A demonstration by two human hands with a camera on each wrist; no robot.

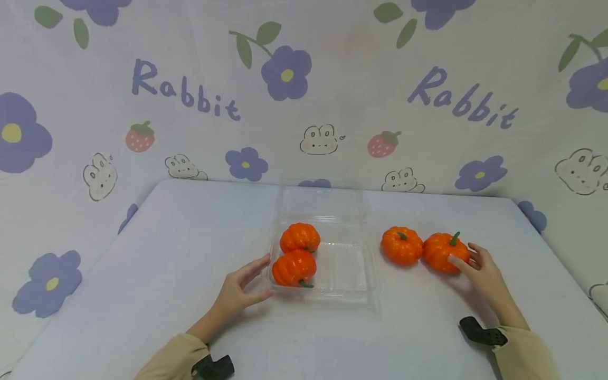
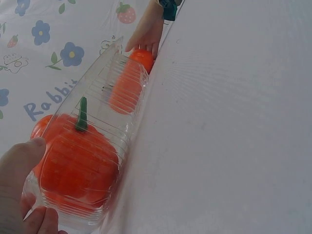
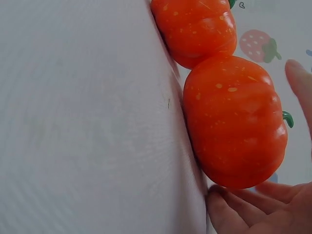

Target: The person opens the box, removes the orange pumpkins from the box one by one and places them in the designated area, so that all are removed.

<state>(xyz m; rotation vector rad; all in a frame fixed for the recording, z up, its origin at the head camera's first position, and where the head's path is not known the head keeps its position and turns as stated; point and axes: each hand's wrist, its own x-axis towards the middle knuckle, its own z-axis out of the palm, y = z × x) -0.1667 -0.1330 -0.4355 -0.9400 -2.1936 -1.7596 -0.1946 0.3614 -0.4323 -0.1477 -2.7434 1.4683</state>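
Though our right hand (image 1: 485,275) overlaps a pumpkin (image 1: 439,250) in head view, its wrist view shows wide fingers (image 3: 226,210), thumb (image 3: 301,85) apart; our left hand (image 1: 237,289), fingers spread, touches the container (image 1: 343,269).

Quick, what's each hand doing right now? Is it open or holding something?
Left hand: holding the left edge of the clear plastic clamshell container.
Right hand: open beside the rightmost orange pumpkin, not gripping it.
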